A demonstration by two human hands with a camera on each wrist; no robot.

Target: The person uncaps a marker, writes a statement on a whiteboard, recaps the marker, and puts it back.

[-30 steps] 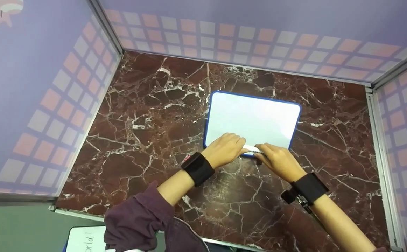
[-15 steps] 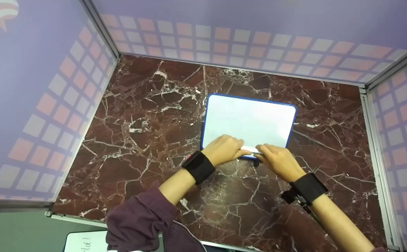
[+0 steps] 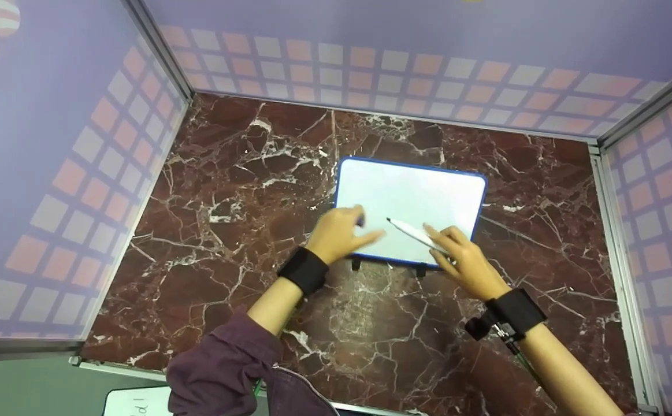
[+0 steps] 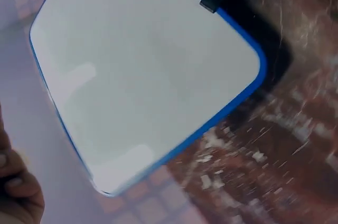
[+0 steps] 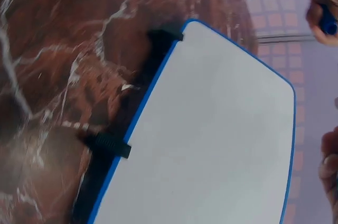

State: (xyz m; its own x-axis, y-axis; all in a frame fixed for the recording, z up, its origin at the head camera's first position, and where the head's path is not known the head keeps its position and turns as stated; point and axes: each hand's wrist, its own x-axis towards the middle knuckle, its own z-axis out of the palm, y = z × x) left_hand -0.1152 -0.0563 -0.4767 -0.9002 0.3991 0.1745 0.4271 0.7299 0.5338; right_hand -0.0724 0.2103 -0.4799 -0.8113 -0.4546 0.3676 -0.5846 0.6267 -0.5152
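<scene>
My right hand (image 3: pixel 470 267) holds an uncapped white marker (image 3: pixel 409 232), its dark tip pointing up and left over a blue-framed whiteboard (image 3: pixel 414 193). Between the fingers of my left hand (image 3: pixel 331 236) is a small dark blue marker cap (image 5: pixel 328 21), clearest at the right edge of the right wrist view. The left hand is over the board's lower left part, apart from the marker. The board's white surface shows no writing. In the left wrist view, some curled fingers (image 4: pixel 24 195) show at the left edge.
Two black clip-like feet (image 3: pixel 421 270) project from the board's near edge. Red-brown marbled table (image 3: pixel 243 277) surrounds it, bounded by purple checkered panels (image 3: pixel 370 63) at the back and sides. Below the table's front-left edge, another whiteboard (image 3: pixel 136 403) bears handwriting.
Both hands were together on the marker near the board's lower edge. The left hand has pulled away leftward with the cap, exposing the tip. The marker now tilts up and left in the right hand.
</scene>
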